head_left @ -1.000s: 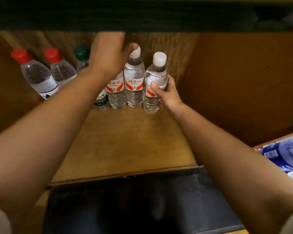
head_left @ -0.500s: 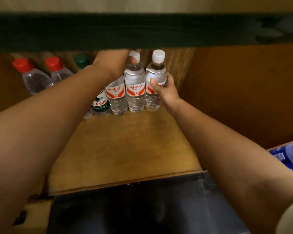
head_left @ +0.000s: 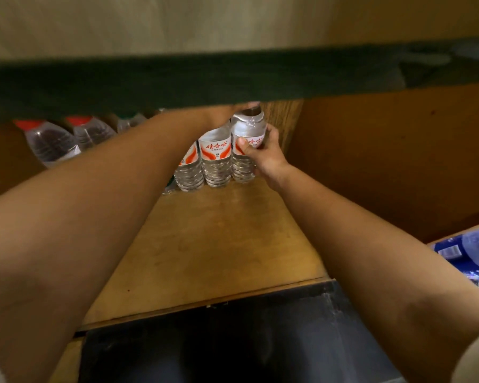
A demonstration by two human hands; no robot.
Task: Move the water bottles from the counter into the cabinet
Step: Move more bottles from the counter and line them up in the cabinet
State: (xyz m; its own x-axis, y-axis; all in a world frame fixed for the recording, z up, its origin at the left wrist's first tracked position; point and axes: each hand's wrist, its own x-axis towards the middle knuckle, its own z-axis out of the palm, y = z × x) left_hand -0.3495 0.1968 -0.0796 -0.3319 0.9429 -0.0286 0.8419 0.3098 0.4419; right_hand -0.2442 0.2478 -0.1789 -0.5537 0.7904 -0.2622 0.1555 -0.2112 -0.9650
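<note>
Three clear water bottles with red-and-white labels stand in a row at the back of the wooden cabinet shelf (head_left: 219,244). My right hand (head_left: 270,157) is wrapped around the rightmost bottle (head_left: 248,128), which stands on the shelf against the middle bottle (head_left: 215,157). My left hand (head_left: 224,114) rests on the tops of the middle bottle and the left one (head_left: 188,172). The dark edge above hides its fingers and the caps. Two red-capped bottles (head_left: 51,142) lean at the back left.
A dark counter edge (head_left: 233,78) runs across the top of the cabinet opening. The cabinet's brown side wall (head_left: 385,161) stands on the right. Blue-wrapped bottles (head_left: 470,252) lie at the far right. A dark panel (head_left: 233,344) sits below the shelf's front lip.
The view has dropped, so the counter edge now covers the caps. My right hand has pushed the rightmost bottle back against the middle one. My left hand stays on the bottle tops.
</note>
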